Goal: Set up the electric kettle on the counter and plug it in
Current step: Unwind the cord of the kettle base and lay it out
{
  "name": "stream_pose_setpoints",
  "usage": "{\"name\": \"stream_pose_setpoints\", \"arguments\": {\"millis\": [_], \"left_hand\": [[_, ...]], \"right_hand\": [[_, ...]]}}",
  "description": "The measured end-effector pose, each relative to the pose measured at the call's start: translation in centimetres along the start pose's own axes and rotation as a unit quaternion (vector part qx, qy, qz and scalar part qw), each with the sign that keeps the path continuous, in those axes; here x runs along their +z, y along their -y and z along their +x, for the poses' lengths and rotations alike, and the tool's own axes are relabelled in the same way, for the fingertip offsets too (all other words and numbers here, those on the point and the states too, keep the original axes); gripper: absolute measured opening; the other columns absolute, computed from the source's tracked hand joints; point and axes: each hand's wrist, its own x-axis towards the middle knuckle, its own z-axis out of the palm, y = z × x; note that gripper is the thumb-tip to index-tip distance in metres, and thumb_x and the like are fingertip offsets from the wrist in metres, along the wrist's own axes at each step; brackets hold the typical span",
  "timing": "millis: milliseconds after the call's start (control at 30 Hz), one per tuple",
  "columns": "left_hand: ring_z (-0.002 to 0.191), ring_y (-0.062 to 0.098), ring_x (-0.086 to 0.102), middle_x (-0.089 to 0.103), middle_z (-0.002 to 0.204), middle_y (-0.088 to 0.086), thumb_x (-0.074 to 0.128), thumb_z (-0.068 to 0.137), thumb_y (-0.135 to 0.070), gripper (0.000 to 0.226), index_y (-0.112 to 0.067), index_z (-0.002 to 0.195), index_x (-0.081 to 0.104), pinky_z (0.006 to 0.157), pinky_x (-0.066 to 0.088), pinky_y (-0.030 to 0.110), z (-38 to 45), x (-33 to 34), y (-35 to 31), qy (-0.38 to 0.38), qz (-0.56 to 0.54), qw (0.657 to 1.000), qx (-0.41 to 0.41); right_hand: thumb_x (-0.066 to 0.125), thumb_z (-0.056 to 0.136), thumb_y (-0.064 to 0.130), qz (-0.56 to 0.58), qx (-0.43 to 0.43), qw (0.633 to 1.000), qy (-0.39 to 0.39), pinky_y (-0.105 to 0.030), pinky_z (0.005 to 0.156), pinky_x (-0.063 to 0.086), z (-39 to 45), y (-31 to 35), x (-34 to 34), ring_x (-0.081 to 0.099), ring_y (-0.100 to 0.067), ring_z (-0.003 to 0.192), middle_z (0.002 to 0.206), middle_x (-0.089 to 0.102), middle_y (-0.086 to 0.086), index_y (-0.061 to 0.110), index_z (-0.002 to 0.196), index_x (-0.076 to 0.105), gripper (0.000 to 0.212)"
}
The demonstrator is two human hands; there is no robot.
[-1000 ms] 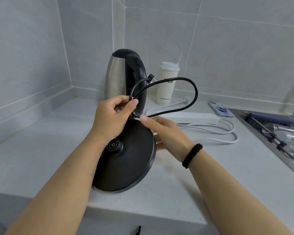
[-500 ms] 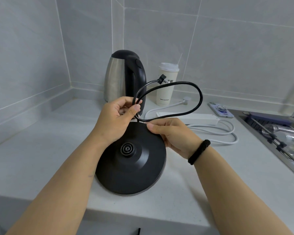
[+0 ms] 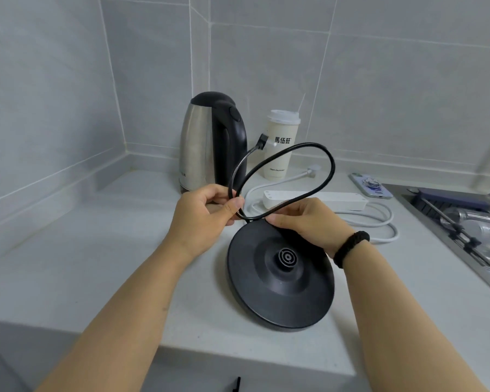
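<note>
The round black kettle base [image 3: 280,278] lies flat on the white counter [image 3: 96,264] near the front edge, its connector facing up. A black power cord [image 3: 327,176] rises from it in a loop, with the plug [image 3: 262,141] sticking up at the back. My left hand [image 3: 207,213] pinches the cord between thumb and fingers. My right hand [image 3: 309,222] grips the cord just above the base's far rim. The steel kettle [image 3: 210,145] with black handle stands upright in the back corner. A white power strip [image 3: 317,200] lies behind my hands.
A lidded paper cup [image 3: 282,145] stands right of the kettle. The strip's white cable [image 3: 379,222] coils on the counter. A phone [image 3: 371,185] lies at the back right beside a sink [image 3: 464,222] holding utensils. Tiled walls close the corner.
The base, tilted up a second ago, has come down flat on the counter and shifted right. Both hands moved right with the cord loop, still holding it.
</note>
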Motion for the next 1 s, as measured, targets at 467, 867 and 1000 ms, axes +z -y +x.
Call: {"name": "stream_pose_setpoints", "arguments": {"millis": [467,867,1000], "left_hand": [[0.063,0.003,0.062,0.067,0.073,-0.004,0.073,0.082,-0.015,0.038,-0.025,0.113,0.053,0.067,0.045,0.01,-0.9,-0.2,1.9,0.036,0.13,0.99,-0.028],[0.059,0.002,0.057,0.073,0.083,-0.002,0.074,0.081,-0.025,0.022,-0.026,0.103,0.068,0.067,0.045,0.013,-0.8,-0.4,2.1,0.033,0.213,0.975,-0.047],[0.058,0.002,0.053,0.069,0.08,-0.01,0.077,0.073,-0.041,0.026,-0.035,0.096,0.066,0.059,0.041,0.013,-1.3,-0.2,1.5,0.065,0.231,0.97,-0.039]], "right_hand": [[0.051,0.097,0.01,0.034,-0.06,0.997,-0.044,-0.026,0.057,0.05,-0.1,0.2,2.2,0.057,-0.015,0.053,0.076,0.067,-0.006,0.01,0.112,0.05,0.014],[0.053,0.097,0.013,-0.011,-0.117,0.991,-0.069,-0.027,0.057,0.055,-0.2,0.1,4.4,0.062,-0.017,0.057,0.081,0.065,-0.012,0.019,0.124,0.047,0.028],[0.054,0.096,0.012,-0.007,-0.126,0.989,-0.07,-0.025,0.058,0.057,-0.3,0.1,4.7,0.063,-0.014,0.056,0.074,0.066,-0.011,0.018,0.123,0.052,0.028]]}}
